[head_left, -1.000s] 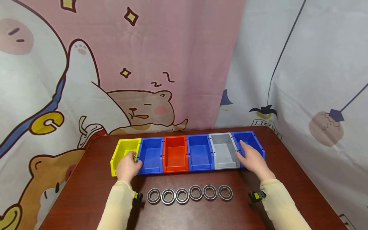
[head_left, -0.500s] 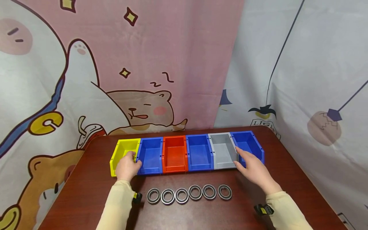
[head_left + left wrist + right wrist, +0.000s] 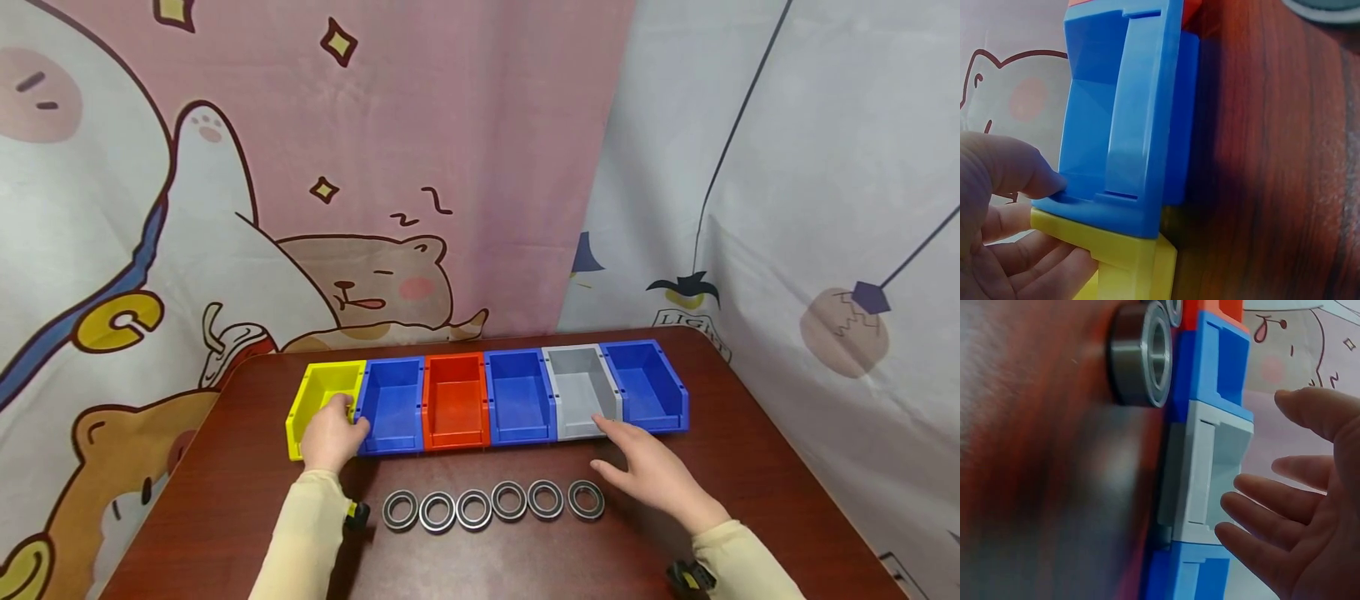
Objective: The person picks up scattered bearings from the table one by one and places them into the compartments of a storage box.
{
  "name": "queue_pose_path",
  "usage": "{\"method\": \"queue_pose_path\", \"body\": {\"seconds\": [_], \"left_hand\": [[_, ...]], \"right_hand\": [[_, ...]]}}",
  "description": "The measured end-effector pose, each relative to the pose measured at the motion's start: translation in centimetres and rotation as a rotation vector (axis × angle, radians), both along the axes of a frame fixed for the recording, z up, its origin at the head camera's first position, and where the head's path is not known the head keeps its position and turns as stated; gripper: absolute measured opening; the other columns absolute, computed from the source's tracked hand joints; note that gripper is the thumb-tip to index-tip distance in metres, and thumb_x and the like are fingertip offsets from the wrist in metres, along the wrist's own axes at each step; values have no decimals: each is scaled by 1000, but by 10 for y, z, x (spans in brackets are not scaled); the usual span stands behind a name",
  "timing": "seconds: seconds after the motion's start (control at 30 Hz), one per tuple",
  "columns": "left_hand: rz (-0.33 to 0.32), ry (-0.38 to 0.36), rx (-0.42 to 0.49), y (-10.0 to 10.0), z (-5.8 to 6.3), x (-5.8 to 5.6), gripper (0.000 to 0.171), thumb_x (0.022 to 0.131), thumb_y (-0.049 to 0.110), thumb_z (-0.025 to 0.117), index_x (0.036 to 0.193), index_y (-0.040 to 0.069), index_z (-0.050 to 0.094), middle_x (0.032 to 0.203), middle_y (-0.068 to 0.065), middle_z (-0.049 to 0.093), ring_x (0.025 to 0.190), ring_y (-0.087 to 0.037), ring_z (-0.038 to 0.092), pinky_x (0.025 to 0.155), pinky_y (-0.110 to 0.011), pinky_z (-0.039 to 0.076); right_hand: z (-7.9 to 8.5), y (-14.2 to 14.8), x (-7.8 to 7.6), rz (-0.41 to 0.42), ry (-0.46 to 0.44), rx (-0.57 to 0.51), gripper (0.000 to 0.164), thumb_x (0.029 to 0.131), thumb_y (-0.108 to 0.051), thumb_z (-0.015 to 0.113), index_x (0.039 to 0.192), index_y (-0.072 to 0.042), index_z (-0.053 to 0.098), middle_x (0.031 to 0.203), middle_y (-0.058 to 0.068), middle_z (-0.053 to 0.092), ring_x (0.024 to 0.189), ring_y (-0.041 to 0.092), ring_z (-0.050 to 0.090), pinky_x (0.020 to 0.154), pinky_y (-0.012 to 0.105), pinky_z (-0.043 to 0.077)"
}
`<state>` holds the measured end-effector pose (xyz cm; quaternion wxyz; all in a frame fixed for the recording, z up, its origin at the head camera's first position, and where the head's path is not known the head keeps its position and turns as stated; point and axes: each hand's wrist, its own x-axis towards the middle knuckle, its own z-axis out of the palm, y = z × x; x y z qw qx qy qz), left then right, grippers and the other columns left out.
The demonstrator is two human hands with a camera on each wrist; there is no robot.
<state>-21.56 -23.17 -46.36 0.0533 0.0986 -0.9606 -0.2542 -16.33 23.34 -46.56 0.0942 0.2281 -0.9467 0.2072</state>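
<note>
My left hand (image 3: 332,435) grips the adjoining side walls of the yellow storage bin (image 3: 330,377) and the left blue bin (image 3: 393,408). In the left wrist view, its thumb (image 3: 1025,169) lies on the blue side, the fingers on the yellow one. My right hand (image 3: 652,471) hovers with spread fingers in front of the grey bin (image 3: 581,387), holding nothing. Just left of it lies the rightmost ball bearing (image 3: 573,501), the end of a row of several steel bearings on the table. That large bearing (image 3: 1129,359) shows apart from the right fingers in the right wrist view.
Between the yellow and grey bins also stand a red bin (image 3: 457,408) and a middle blue bin (image 3: 519,400); another blue bin (image 3: 643,387) ends the row. All stand joined toward the back of the brown table (image 3: 450,571). A printed curtain (image 3: 517,167) hangs behind.
My right hand has come off the right-hand blue bin and moved toward me and left, near the rightmost bearing. My left hand stays on the yellow and blue bins.
</note>
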Motion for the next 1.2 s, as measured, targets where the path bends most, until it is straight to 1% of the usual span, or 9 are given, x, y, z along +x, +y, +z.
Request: {"method": "queue_pose_path", "body": {"seconds": [0.27,0.43,0.53,0.7,0.77,0.87,1.0,1.1,1.2], "left_hand": [[-6,6,6,0,0,-1,52,87,23,66,129,-6,54,118,-28,63,92,-39,62,80,-56,49],[-9,18,0,-1,0,0,52,86,22,65,128,-6,55,117,-28,64,91,-40,62,79,-56,49],[-11,27,-7,-1,0,0,52,86,22,65,128,-6,55,115,-28,64,90,-40,62,78,-56,49],[-13,28,-9,-1,-1,0,52,85,22,65,128,-7,55,115,-28,64,91,-40,62,79,-56,49],[-14,27,-8,-1,-1,-1,52,86,22,65,128,-7,55,115,-28,64,91,-40,62,80,-56,49],[-15,23,-4,-1,-1,0,53,86,22,66,128,-7,55,116,-28,64,91,-40,62,81,-56,49],[-15,13,-1,-1,-1,0,53,86,22,66,129,-7,54,117,-28,63,92,-40,62,81,-56,49],[-15,11,-4,-1,-1,0,53,86,22,66,129,-7,54,117,-28,63,91,-39,62,81,-56,49],[-15,13,-9,0,-1,1,53,86,22,66,129,-7,54,116,-28,64,90,-39,62,79,-56,50]], "right_hand": [[-7,-7,12,66,-34,82,66,82,-35,78,138,-5,57,125,13,64,115,31,60,93,49,49],[-11,-11,19,120,2,119,66,78,-36,82,134,-8,61,118,7,65,109,26,61,88,46,52],[-13,-13,22,160,18,155,66,75,-37,84,131,-8,63,118,5,65,107,24,61,85,44,53],[-18,-16,25,207,19,199,67,72,-37,86,128,-8,65,117,4,64,107,22,60,82,41,54],[-19,-17,25,222,39,207,65,70,-35,87,125,-7,66,114,4,63,105,22,60,80,40,54],[-22,-20,26,232,71,223,63,68,-32,89,122,-7,68,111,4,63,102,22,60,77,39,55],[-26,-23,27,232,86,241,59,67,-29,89,118,-8,69,108,3,62,100,22,60,75,39,55],[-29,-24,27,231,100,243,54,67,-27,89,115,-9,70,105,1,61,97,21,59,74,38,55],[-31,-26,25,236,139,232,52,64,-25,89,110,-9,71,100,0,60,92,19,58,70,37,54]]}}
